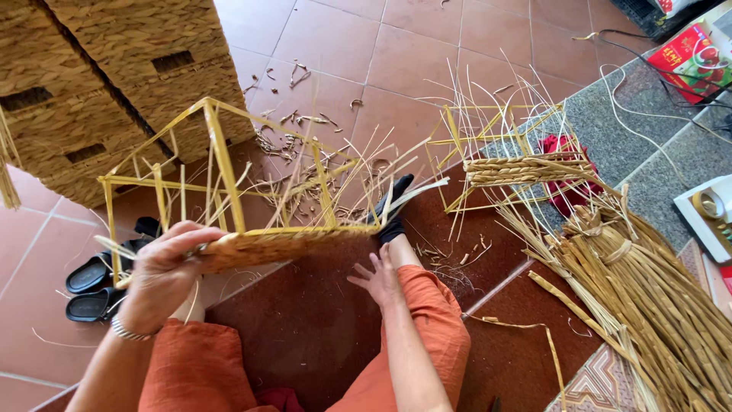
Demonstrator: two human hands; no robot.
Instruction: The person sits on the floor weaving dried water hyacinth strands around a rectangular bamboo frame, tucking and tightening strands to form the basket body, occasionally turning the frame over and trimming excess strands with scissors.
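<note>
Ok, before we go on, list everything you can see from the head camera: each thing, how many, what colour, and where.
basket frame in hand: one, yellow, partly woven base, centre left
second basket frame: one, yellow, a woven band round it, upper right
finished woven baskets: a stack, tan, top left
bundle of straw strands: one, tan, right
straw scraps: many, tan, on the tiles
sandals: one pair, black, left
red cloth: one, behind the second frame
tape roll: one, right edge
red box: one, top right
cables: count unclear, black, top right
left hand: grips the woven base edge
right hand: open, under the frame
foot in black sock: one, centre
</note>
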